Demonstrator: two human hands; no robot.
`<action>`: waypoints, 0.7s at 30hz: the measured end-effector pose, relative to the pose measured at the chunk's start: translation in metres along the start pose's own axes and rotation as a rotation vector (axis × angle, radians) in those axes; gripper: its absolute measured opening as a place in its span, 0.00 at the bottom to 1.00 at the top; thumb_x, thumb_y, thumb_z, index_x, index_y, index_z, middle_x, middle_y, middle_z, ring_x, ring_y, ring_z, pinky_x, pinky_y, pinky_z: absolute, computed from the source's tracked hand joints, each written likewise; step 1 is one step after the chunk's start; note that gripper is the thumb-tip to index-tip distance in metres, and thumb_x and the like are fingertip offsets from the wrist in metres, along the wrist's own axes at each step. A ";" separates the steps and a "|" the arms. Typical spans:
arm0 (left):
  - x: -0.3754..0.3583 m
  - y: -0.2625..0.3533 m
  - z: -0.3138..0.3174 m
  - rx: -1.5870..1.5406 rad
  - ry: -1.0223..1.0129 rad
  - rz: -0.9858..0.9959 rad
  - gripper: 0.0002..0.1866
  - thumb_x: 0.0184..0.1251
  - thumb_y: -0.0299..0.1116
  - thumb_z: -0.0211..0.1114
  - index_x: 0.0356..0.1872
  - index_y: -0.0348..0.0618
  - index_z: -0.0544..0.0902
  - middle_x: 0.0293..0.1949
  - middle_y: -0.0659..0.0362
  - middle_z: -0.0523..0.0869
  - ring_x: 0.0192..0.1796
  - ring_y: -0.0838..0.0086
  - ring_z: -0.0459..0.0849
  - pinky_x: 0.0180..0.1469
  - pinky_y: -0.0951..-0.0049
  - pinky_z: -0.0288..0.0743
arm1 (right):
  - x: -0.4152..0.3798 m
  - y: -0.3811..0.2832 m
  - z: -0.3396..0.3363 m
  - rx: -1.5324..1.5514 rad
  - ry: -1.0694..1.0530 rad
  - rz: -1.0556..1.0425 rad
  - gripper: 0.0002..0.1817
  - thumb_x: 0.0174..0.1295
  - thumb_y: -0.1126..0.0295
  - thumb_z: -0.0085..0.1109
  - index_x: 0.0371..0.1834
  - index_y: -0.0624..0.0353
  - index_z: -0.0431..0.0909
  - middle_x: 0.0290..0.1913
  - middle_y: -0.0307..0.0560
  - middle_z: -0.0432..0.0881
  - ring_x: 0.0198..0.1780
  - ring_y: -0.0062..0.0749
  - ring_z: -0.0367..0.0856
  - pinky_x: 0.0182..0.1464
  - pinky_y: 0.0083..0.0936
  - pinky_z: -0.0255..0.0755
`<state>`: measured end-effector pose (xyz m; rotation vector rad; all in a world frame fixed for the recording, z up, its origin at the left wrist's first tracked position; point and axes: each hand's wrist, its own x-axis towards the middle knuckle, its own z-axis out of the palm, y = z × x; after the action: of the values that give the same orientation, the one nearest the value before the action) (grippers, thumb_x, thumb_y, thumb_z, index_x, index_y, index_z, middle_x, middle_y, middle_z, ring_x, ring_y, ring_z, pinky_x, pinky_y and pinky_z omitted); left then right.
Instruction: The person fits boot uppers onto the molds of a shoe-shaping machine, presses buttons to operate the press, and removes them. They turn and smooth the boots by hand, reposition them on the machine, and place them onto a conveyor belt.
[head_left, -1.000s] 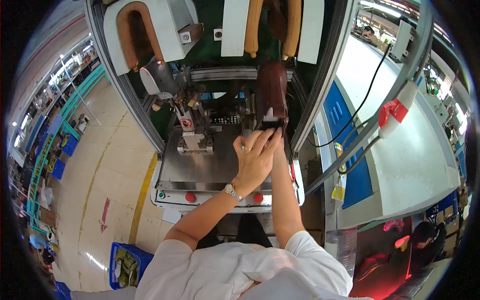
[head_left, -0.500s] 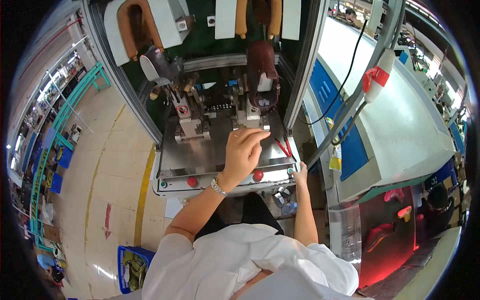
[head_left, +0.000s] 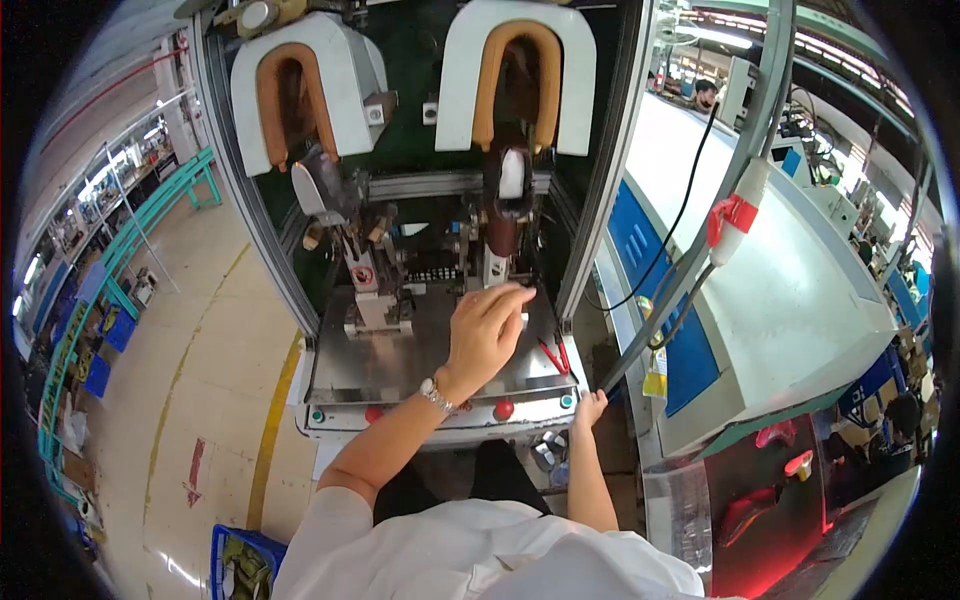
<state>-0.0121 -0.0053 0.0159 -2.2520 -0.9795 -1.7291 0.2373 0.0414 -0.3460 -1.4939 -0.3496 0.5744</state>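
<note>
My left hand (head_left: 485, 335), with a watch (head_left: 437, 396) on its wrist, hovers over the metal plate of the machine (head_left: 430, 350). Its fingers point right, close together and bent, and whether they hold anything is hidden. My right hand (head_left: 590, 408) rests at the right front corner, beside a green button (head_left: 567, 402). Behind my left hand, a dark brown shoe upper (head_left: 503, 235) sits on the right mould. On the left stands a mould (head_left: 318, 193) without an upper. Red-handled pliers (head_left: 555, 355) lie on the plate near my right hand.
Two white U-shaped blocks with tan pads (head_left: 297, 95) hang above the moulds. Red buttons (head_left: 504, 409) line the front panel. A blue basket (head_left: 250, 540) stands on the floor at left. To the right are a metal post (head_left: 690, 250), a white machine and a red-lit area (head_left: 760, 520).
The camera view has tilted up, so the machine appears lower. The brown upper on the right mould has swung to a different angle. Both hands stay in nearly the same places.
</note>
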 end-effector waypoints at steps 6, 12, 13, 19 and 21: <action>0.067 -0.037 0.023 0.272 0.001 -0.015 0.12 0.55 0.28 0.60 0.42 0.42 0.80 0.40 0.62 0.81 0.36 0.68 0.81 0.37 0.69 0.71 | -0.028 -0.037 0.001 -0.229 0.089 0.054 0.21 0.53 0.70 0.54 0.53 0.60 0.70 0.49 0.52 0.76 0.49 0.41 0.75 0.51 0.33 0.66; 0.057 -0.073 0.043 0.275 0.098 -0.043 0.10 0.57 0.27 0.59 0.41 0.48 0.81 0.37 0.65 0.82 0.33 0.69 0.80 0.34 0.70 0.68 | -0.043 -0.054 0.004 -0.334 0.167 -0.006 0.18 0.55 0.70 0.52 0.50 0.57 0.72 0.47 0.53 0.78 0.48 0.47 0.77 0.50 0.38 0.67; 0.056 -0.074 0.046 0.255 0.121 -0.048 0.10 0.57 0.27 0.59 0.41 0.48 0.81 0.37 0.65 0.82 0.33 0.69 0.80 0.34 0.70 0.68 | -0.044 -0.055 0.004 -0.337 0.166 -0.018 0.18 0.55 0.70 0.52 0.50 0.57 0.72 0.47 0.53 0.79 0.48 0.47 0.77 0.50 0.38 0.67; 0.055 -0.073 0.052 0.208 0.186 -0.076 0.09 0.56 0.25 0.58 0.38 0.48 0.81 0.37 0.64 0.82 0.35 0.68 0.81 0.34 0.69 0.68 | -0.037 -0.041 0.007 -0.392 0.211 -0.059 0.18 0.52 0.69 0.53 0.49 0.54 0.73 0.46 0.47 0.79 0.47 0.45 0.76 0.49 0.36 0.67; 0.052 -0.081 0.056 0.240 0.201 -0.006 0.08 0.57 0.26 0.57 0.37 0.48 0.80 0.34 0.60 0.82 0.33 0.64 0.80 0.33 0.67 0.70 | -0.040 -0.047 0.004 -0.350 0.165 -0.073 0.18 0.51 0.71 0.53 0.48 0.55 0.74 0.46 0.48 0.79 0.48 0.43 0.77 0.52 0.34 0.67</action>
<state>-0.0054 0.1056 0.0230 -1.8910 -1.0843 -1.6973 0.2089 0.0229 -0.2943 -1.8434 -0.3881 0.3391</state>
